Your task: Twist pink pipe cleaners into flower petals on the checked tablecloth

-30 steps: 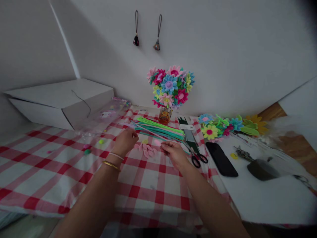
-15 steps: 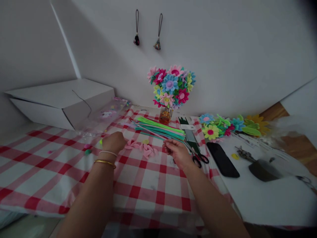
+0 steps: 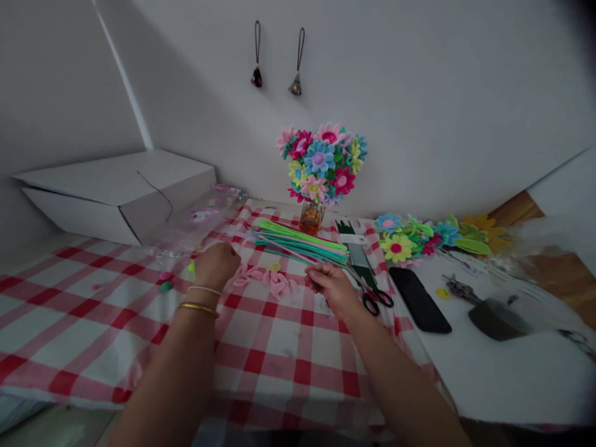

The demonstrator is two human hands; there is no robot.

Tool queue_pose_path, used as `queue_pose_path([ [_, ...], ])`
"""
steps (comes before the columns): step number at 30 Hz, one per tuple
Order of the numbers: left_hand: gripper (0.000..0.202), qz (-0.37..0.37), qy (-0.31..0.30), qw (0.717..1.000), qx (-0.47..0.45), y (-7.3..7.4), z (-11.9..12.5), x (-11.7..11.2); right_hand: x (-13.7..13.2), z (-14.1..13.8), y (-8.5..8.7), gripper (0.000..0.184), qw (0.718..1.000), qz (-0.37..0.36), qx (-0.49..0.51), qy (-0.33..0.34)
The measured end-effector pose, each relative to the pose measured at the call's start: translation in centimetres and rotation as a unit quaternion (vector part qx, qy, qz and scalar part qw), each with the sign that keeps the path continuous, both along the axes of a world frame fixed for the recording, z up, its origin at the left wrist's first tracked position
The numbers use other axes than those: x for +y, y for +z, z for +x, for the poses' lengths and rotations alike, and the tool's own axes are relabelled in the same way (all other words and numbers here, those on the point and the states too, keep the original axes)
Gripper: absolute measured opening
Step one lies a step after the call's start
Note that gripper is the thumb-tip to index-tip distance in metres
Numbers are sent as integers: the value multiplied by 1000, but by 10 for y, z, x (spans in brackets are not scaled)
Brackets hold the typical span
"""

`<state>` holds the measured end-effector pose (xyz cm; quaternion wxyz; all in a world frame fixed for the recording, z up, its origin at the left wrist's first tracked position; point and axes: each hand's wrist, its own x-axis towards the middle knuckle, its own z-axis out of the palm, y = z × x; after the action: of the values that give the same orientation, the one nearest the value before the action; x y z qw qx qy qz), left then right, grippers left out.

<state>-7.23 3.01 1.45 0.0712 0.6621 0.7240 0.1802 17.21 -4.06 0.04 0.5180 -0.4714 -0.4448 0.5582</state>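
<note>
My left hand, with two bangles on the wrist, is curled closed at the left end of a row of pink felt petals lying on the red-and-white checked cloth; what it pinches is hidden. My right hand is closed in a pinch at the right end of the petals, touching the near end of a bundle of green, teal and pink pipe cleaners. A small yellow pompom lies among the petals.
A jar of felt flowers stands at the back. Scissors, a black phone, loose felt flowers and a dark tool lie to the right. A white box, a clear bag and small pompoms lie left.
My left hand drew back to the left, off the pipe cleaners, and now rests at the petals' left end. My right hand shifted only slightly.
</note>
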Motion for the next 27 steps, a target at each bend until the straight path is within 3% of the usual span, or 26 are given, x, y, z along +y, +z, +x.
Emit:
queue_pose_path([
  [2, 17, 114, 14, 989, -89, 8, 5, -3, 0, 0, 0, 17, 1000, -2, 0, 1],
  [5, 14, 167, -7, 937, -306, 15, 15, -9, -1, 0, 0, 17, 1000, 0, -12, 4],
  [7, 13, 134, -71, 887, -436, 15, 25, -14, -1, -1, -1, 18, 999, 8, -31, 9],
  [10, 15, -9, -208, 810, -548, 11, 46, -24, -4, -3, -1, 22, 997, 27, -69, 38],
  [12, 16, -71, -261, 785, -558, 7, 61, -32, -6, -5, 1, 24, 991, 42, -99, 77],
  [17, 16, -121, -299, 752, -575, -4, 85, -42, -8, -8, 4, 16, 973, 67, -165, 147],
  [20, 19, -126, -305, 770, -546, -8, 87, -42, -7, -6, 4, 21, 969, 66, -194, 137],
  [23, 25, -119, -324, 807, -479, -6, 82, -38, -6, -4, 2, 25, 966, 66, -217, 126],
  [25, 28, -81, -326, 856, -394, -2, 71, -32, -5, -2, 2, 25, 966, 66, -226, 103],
  [27, 25, -22, -265, 939, -219, 0, 52, -24, -4, -1, 2, 25, 969, 58, -229, 68],
])
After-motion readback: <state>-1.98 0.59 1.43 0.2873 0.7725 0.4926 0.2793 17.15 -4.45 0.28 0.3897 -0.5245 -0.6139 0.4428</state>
